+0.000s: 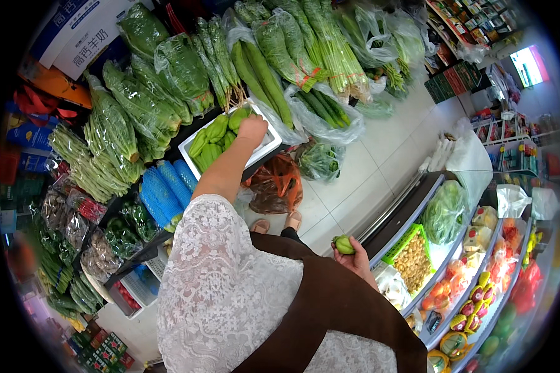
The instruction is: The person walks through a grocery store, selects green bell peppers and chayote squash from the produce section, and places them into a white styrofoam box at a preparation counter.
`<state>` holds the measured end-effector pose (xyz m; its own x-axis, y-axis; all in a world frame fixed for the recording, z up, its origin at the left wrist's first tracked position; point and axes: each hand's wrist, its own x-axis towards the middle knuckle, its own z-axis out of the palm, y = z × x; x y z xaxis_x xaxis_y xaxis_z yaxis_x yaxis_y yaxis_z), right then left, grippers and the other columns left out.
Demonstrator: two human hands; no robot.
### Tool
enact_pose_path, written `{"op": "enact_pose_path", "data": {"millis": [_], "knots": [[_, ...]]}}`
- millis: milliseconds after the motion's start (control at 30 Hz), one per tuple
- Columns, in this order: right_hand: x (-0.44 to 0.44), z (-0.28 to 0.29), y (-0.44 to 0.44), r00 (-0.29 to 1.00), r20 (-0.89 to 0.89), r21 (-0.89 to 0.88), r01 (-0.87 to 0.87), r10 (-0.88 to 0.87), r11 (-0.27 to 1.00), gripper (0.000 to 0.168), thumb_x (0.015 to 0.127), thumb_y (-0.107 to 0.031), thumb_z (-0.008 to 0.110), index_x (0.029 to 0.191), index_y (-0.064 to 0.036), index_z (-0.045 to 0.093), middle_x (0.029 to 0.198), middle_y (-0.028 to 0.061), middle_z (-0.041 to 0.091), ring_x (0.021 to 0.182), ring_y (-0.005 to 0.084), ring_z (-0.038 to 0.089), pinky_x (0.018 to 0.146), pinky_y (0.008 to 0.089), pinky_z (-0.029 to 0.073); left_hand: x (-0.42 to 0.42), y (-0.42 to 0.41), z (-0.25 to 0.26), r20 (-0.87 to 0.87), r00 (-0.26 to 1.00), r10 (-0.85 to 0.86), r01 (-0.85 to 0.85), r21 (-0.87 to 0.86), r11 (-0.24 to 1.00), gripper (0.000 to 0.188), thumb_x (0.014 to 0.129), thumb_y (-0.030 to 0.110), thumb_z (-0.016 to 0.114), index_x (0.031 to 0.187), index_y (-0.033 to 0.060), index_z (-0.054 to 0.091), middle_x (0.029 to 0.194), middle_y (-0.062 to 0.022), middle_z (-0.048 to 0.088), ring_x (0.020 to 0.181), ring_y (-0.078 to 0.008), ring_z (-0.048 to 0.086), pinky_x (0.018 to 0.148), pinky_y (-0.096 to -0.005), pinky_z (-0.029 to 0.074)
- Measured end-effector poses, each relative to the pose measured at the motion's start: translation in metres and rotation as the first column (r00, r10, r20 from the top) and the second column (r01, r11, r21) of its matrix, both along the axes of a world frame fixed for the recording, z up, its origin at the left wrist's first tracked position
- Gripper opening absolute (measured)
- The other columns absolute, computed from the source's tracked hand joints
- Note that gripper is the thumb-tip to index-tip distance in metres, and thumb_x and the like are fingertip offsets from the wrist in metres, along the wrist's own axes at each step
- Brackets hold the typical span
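Note:
A white foam box [269, 145] of green chayotes [211, 135] sits among the vegetables before me. One arm, in a white lace sleeve, reaches out to it: my left hand [253, 130] is at the box's far right corner, its fingers on or right beside a chayote [239, 118]. Whether they grip it cannot be told, since the hand hides the contact. Nearer my body, at the right, my right hand [353, 258] holds a single green chayote [344, 244] in its fingers, palm turned up.
Bagged leafy greens [142, 100] line the far side, with long gourds [266, 84] and bagged cucumbers [324, 108] beside the box. Blue-netted produce [168, 191] lies left of it. A red plastic bag [277, 184] stands below. A refrigerated display [401, 219] runs along the right.

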<state>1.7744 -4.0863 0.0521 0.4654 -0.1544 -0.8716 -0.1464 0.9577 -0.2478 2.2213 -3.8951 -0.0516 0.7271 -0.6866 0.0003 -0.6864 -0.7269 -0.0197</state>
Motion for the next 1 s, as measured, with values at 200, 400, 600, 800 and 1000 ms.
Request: {"op": "enact_pose_path", "data": {"millis": [200,400,600,800,1000], "knots": [[-0.003,-0.002,-0.002,1.0,-0.012,-0.011,0.01,-0.01,1.0,0.034,0.087,-0.02,0.066,0.112,-0.001,0.053,0.11,0.0187,0.06,0.1,0.0359,0.062,0.073,0.0369,0.056,-0.004,0.007,-0.004,0.088,0.99,-0.108,0.107,0.019,0.994,0.011,0.077,0.011,0.058,0.086,0.0109,0.065,0.09,-0.0063,0.061,0.09,-0.025,0.061,0.072,-0.0396,0.051],[-0.005,-0.009,-0.003,0.999,0.019,-0.004,-0.033,0.033,0.999,0.035,0.088,-0.022,0.065,0.113,0.0,0.052,0.111,0.0196,0.06,0.1,0.036,0.062,0.073,0.0368,0.057,-0.004,0.023,0.005,0.004,0.995,-0.101,0.1,-0.174,0.98,0.011,0.077,0.011,0.059,0.087,0.0106,0.063,0.091,-0.0076,0.06,0.09,-0.0257,0.061,0.071,-0.0377,0.052],[0.007,-0.007,0.002,0.997,-0.021,-0.006,-0.068,0.067,0.998,0.037,0.088,-0.022,0.065,0.114,-0.001,0.051,0.113,0.0199,0.059,0.1,0.0358,0.062,0.073,0.0364,0.057,-0.009,0.003,0.002,0.076,0.997,-0.025,0.027,-0.015,1.0,0.015,0.078,0.013,0.059,0.092,0.0095,0.063,0.094,-0.008,0.059,0.091,-0.0258,0.061,0.066,-0.0368,0.054],[0.004,-0.003,0.002,0.993,-0.005,0.028,-0.118,0.118,0.993,0.036,0.089,-0.022,0.064,0.115,-0.001,0.05,0.114,0.0195,0.058,0.102,0.0362,0.061,0.074,0.0366,0.056,0.0,0.004,-0.008,0.042,0.987,-0.156,0.156,0.01,0.988,0.01,0.077,0.01,0.057,0.084,0.0086,0.064,0.091,-0.0074,0.06,0.088,-0.0261,0.062,0.067,-0.0382,0.054],[-0.009,-0.01,0.0,0.999,-0.012,0.05,-0.048,0.048,0.998,0.035,0.088,-0.02,0.065,0.114,-0.001,0.051,0.114,0.0196,0.058,0.102,0.0374,0.061,0.075,0.0375,0.056,0.012,0.023,0.032,-0.021,0.991,-0.132,0.128,-0.133,0.983,0.008,0.078,0.013,0.059,0.082,0.0069,0.062,0.088,-0.01,0.061,0.081,-0.0307,0.062,0.069,-0.0421,0.053]]}}
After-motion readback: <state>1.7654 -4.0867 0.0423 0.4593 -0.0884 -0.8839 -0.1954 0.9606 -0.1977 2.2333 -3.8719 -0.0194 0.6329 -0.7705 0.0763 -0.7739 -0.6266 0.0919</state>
